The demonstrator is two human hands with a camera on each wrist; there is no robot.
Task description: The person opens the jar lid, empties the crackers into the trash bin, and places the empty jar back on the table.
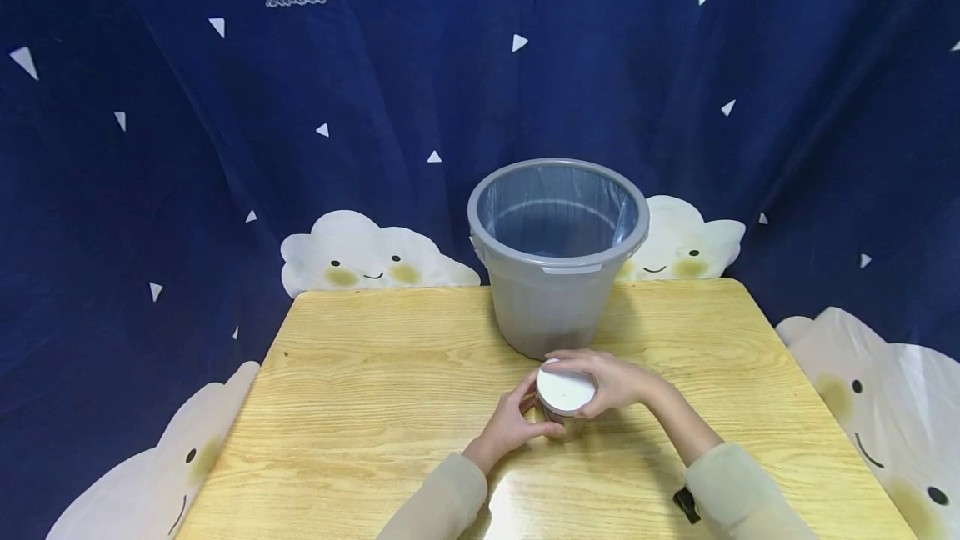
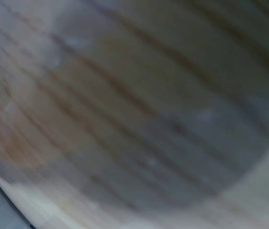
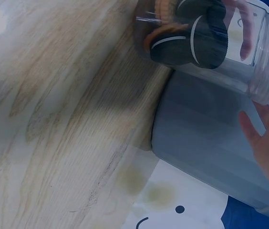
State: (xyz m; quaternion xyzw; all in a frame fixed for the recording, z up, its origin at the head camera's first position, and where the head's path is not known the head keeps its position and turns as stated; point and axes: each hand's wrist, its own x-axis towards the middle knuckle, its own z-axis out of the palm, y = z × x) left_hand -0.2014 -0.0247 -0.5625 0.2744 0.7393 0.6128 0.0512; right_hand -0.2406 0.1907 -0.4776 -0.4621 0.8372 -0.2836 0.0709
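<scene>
A clear jar (image 3: 242, 71) with a white lid (image 1: 564, 392) stands on the table in front of the bucket. Dark sandwich cookies (image 3: 208, 40) and some orange-brown ones lie inside, seen through its wall in the right wrist view. My left hand (image 1: 512, 425) holds the jar's side, thumb toward me and fingers behind. From above, my right hand (image 1: 613, 382) grips the lid by its rim, fingers on the far side and thumb on the near side. The left wrist view is mostly blurred wood grain.
A grey bucket (image 1: 551, 298) with a clear liner stands at the table's back, just behind the jar. The wooden table (image 1: 375, 390) stretches to both sides. A dark blue curtain (image 1: 390, 90) with clouds hangs around it. A small black object (image 1: 686, 505) sits by the right sleeve.
</scene>
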